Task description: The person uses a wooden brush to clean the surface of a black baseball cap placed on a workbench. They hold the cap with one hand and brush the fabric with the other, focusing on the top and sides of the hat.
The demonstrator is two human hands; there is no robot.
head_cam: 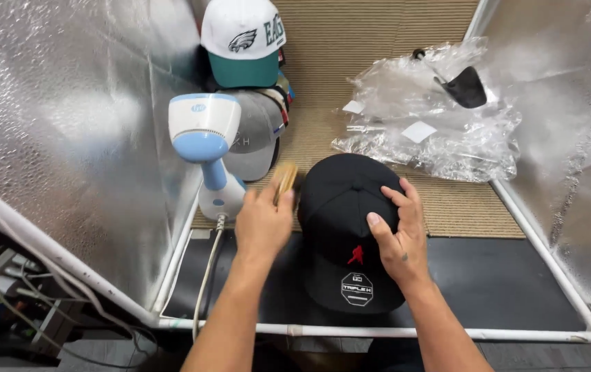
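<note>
A black flat-brim cap with a small red figure and a round sticker on the brim lies on the floor of a foil-walled booth, brim toward me. My right hand rests on the cap's right side, fingers spread over the crown. My left hand grips a small wooden brush held against the cap's left side.
A white and light-blue handheld steamer stands upright to the left, its cord trailing toward me. Behind it is a stack of caps, a white and teal one on top. Crumpled clear plastic bags lie at the back right. Silver foil walls and white pipes frame the space.
</note>
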